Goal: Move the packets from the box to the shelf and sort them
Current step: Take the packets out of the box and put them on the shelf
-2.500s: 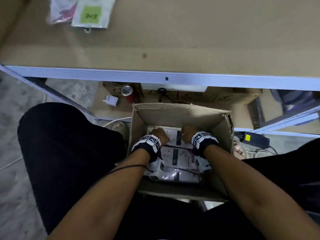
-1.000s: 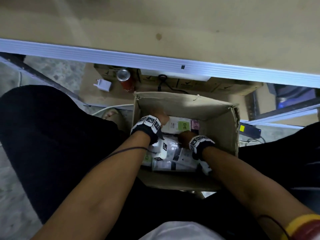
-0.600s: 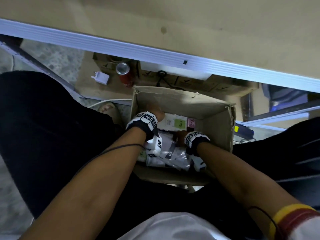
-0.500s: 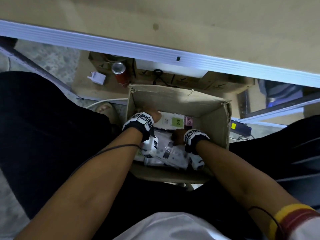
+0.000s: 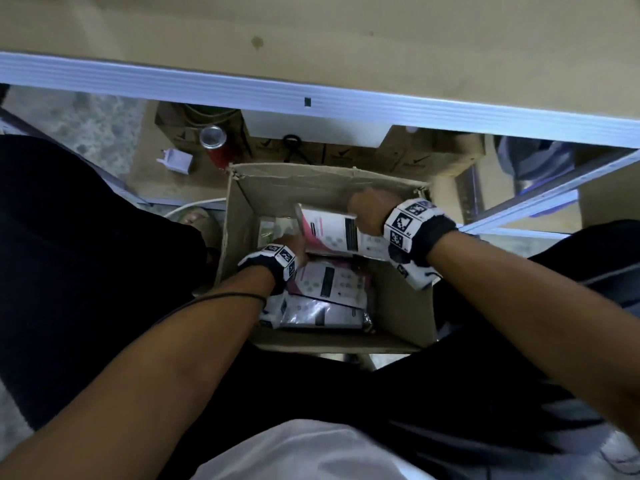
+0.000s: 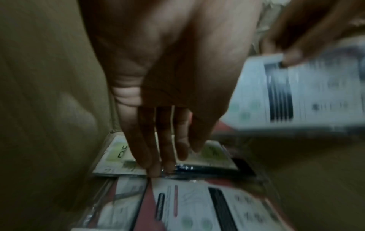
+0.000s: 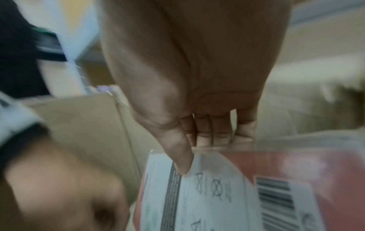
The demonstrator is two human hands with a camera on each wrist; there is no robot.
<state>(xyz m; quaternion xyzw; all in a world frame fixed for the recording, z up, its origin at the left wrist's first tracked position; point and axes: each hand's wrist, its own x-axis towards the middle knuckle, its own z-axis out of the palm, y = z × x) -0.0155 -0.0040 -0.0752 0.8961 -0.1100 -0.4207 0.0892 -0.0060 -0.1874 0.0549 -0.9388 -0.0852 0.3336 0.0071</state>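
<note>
Right hand pinches a pink-and-white packet raised above the stack in the box, while the left hand reaches straight-fingered onto a green-labelled packet below; the pick-up step is under way, and next comes the lift to the shelf.

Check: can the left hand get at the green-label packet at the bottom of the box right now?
Probably yes. The left hand already has straight fingertips on the green-label packet; the right hand holds the pink packet lifted clear above it.
</note>
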